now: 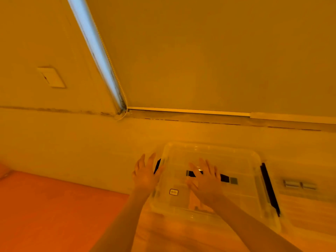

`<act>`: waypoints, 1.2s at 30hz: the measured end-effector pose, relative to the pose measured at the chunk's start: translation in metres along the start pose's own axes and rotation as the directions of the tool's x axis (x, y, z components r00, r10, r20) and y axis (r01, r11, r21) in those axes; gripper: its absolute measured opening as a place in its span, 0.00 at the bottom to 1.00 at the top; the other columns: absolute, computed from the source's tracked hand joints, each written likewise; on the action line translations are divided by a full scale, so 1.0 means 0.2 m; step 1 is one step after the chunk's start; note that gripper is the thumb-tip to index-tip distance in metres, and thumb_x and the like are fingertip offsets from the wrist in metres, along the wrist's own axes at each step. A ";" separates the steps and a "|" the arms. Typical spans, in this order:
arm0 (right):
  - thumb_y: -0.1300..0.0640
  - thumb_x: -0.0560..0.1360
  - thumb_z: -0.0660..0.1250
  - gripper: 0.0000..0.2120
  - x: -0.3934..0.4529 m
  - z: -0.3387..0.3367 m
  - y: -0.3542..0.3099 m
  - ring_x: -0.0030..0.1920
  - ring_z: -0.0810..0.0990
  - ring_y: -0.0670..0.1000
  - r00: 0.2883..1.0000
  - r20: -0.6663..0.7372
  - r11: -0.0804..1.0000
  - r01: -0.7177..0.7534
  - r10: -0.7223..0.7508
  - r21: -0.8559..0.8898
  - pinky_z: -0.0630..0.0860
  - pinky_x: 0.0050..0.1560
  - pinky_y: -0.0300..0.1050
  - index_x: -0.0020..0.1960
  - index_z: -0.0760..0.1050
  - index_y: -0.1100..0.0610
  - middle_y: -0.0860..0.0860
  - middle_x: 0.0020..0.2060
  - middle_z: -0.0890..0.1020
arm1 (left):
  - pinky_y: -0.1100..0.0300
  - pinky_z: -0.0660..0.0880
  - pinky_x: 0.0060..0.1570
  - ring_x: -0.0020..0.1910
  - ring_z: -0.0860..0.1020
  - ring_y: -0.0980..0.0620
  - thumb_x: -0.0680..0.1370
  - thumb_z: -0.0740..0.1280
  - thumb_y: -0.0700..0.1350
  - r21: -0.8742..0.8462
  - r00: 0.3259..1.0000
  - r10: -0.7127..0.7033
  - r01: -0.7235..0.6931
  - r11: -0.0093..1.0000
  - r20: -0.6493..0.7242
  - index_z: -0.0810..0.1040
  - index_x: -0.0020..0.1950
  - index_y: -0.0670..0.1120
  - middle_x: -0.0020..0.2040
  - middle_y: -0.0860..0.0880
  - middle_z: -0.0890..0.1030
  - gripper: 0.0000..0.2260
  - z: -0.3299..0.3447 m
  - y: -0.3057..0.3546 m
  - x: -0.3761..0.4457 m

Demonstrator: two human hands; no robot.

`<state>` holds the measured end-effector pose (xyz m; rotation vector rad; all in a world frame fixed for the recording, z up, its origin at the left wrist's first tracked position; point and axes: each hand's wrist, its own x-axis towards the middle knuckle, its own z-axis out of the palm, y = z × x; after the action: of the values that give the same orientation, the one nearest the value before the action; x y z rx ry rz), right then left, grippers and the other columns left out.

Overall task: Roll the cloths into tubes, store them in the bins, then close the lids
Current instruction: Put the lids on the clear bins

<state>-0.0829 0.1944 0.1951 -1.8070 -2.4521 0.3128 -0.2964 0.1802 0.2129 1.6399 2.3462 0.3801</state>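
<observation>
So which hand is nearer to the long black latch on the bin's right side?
The right hand. It lies flat on the clear lid, left of that latch; the left hand is at the bin's opposite edge.

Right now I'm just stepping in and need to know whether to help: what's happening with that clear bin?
A person is working over a clear plastic bin with its transparent lid on top. The left hand, fingers spread, is at the bin's left edge by a black latch; the right hand lies flat over the lid's middle. A second black latch runs along the right side. Whether the lid is snapped shut, I cannot tell; the picture is blurred.
</observation>
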 end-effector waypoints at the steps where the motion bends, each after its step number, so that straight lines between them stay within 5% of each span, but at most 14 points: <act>1: 0.31 0.77 0.35 0.35 0.00 0.03 -0.01 0.67 0.72 0.65 0.999 0.021 0.999 -0.030 0.030 -0.011 0.66 0.61 0.68 0.71 0.67 0.47 0.60 0.69 0.71 | 0.38 0.55 0.71 0.77 0.47 0.41 0.78 0.55 0.65 -0.036 0.999 -0.005 0.006 0.999 0.042 0.48 0.77 0.60 0.79 0.47 0.46 0.31 0.01 -0.04 0.01; 9: 0.33 0.78 0.42 0.29 0.01 0.08 -0.01 0.64 0.75 0.63 0.998 0.023 0.995 -0.050 0.052 -0.092 0.64 0.60 0.67 0.69 0.68 0.45 0.59 0.65 0.76 | 0.36 0.55 0.71 0.77 0.44 0.40 0.77 0.62 0.62 -0.410 0.956 0.112 0.010 0.912 0.271 0.46 0.76 0.64 0.78 0.53 0.37 0.33 0.13 -0.06 0.05; 22: 0.32 0.78 0.40 0.32 0.00 0.05 -0.02 0.63 0.77 0.62 0.995 0.049 0.992 -0.080 0.086 -0.096 0.70 0.58 0.67 0.65 0.75 0.44 0.58 0.64 0.77 | 0.45 0.59 0.71 0.76 0.48 0.37 0.80 0.58 0.58 -0.033 0.987 0.131 -0.128 0.991 0.092 0.50 0.78 0.57 0.78 0.42 0.43 0.29 0.10 0.01 0.01; 27: 0.32 0.78 0.40 0.32 0.00 0.04 -0.02 0.62 0.77 0.61 0.995 0.033 0.992 -0.089 0.093 -0.090 0.72 0.57 0.66 0.63 0.76 0.44 0.57 0.63 0.78 | 0.49 0.73 0.61 0.64 0.71 0.44 0.79 0.56 0.62 0.030 0.995 0.087 -0.088 0.996 0.048 0.50 0.78 0.56 0.70 0.41 0.67 0.30 0.14 0.07 0.01; 36: 0.32 0.78 0.40 0.32 0.01 0.07 -0.01 0.64 0.76 0.60 0.996 -0.019 0.993 -0.083 0.082 -0.087 0.71 0.58 0.66 0.64 0.76 0.43 0.56 0.64 0.77 | 0.52 0.77 0.54 0.62 0.72 0.44 0.78 0.48 0.67 0.169 0.998 0.052 -0.057 0.984 0.032 0.42 0.78 0.56 0.69 0.39 0.63 0.33 0.18 0.13 0.01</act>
<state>-0.0876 0.1938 0.1823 -1.9420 -2.4219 0.1985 -0.2619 0.1923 0.1877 1.7759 2.3744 0.1698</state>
